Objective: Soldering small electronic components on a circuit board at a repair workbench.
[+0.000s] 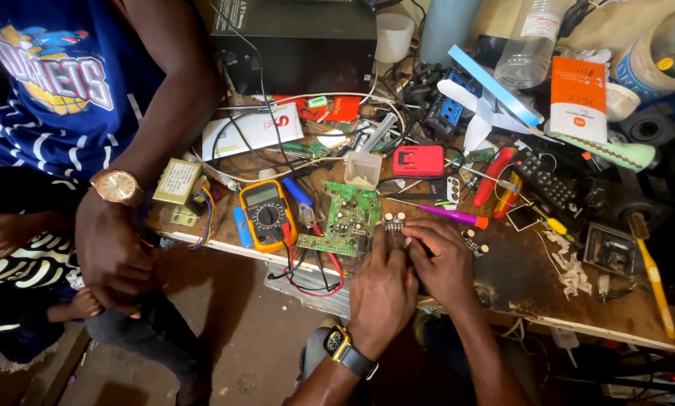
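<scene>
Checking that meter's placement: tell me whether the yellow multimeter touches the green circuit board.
Apart. The head view shows bench surface and red lead between the yellow multimeter and the green circuit board.

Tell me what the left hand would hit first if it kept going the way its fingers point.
Probably the small silver-knobbed component just past the left hand fingertips, by the green circuit board; whether they already touch it is unclear.

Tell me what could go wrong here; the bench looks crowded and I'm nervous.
The left hand and right hand pinch a small part beside the green circuit board; it might slip into the clutter. The red wire loops off the table edge and could snag, dragging the yellow meter.
</scene>
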